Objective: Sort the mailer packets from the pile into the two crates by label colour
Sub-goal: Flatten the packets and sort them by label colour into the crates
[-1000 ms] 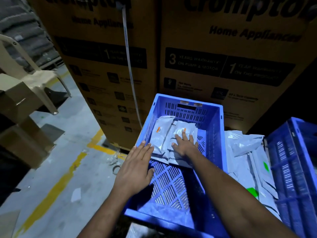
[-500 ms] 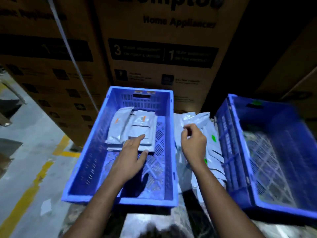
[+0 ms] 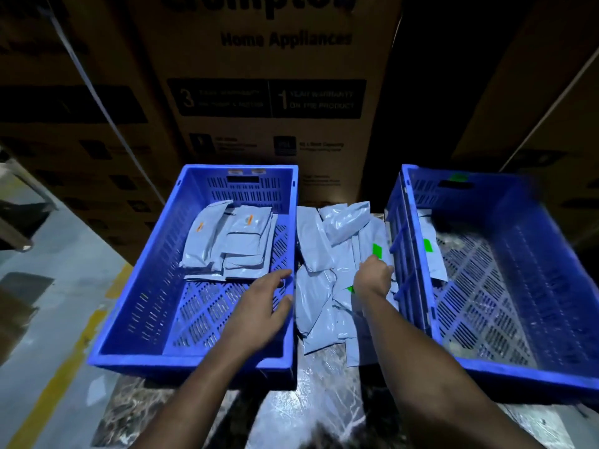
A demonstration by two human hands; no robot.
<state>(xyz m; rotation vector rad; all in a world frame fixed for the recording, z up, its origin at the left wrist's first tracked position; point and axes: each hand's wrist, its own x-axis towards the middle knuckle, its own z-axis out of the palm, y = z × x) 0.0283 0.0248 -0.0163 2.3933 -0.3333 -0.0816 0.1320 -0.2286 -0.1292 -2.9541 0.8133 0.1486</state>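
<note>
Right hand (image 3: 372, 276) is on the pile (image 3: 327, 286) between the crates, fingers curled onto a green-labelled packet (image 3: 376, 246). Left hand (image 3: 262, 306) hovers loose and empty over the left crate (image 3: 136, 286), which holds the orange-labelled packets (image 3: 233, 241).

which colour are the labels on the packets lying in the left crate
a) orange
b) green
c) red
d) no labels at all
a: the packets in the left crate show small orange marks, while green labels appear only on the pile between the crates and on a packet in the right crate.
</note>
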